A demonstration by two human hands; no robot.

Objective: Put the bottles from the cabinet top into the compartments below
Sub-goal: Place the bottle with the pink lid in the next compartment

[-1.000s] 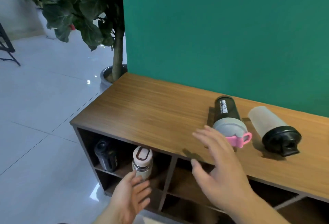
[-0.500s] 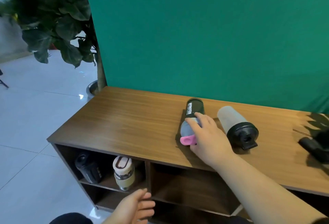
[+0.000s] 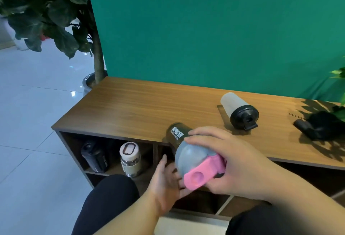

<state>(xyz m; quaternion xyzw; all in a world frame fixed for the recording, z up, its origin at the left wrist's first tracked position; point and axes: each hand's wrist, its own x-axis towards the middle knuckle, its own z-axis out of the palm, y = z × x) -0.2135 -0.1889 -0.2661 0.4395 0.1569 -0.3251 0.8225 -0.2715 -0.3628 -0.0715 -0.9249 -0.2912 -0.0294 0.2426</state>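
My right hand (image 3: 237,160) grips a black shaker bottle (image 3: 177,135) with a grey lid and pink cap, held tilted off the cabinet's front edge, cap toward me. My left hand (image 3: 166,180) is open just under the lid, fingers touching or nearly touching it. A frosted shaker bottle (image 3: 236,107) with a black lid lies on its side on the wooden cabinet top (image 3: 134,111). In the upper left compartment (image 3: 112,141) stand a black bottle (image 3: 95,157) and a cream-lidded glass bottle (image 3: 130,159).
A black object (image 3: 321,125) lies at the right end of the top under plant leaves. A potted tree (image 3: 97,52) stands at the cabinet's left end before a green backdrop. My knees (image 3: 110,197) are close to the lower compartments. White tiled floor lies to the left.
My right hand has lifted the black shaker off the cabinet top and brought it toward me past the front edge. My left hand has risen to meet it.
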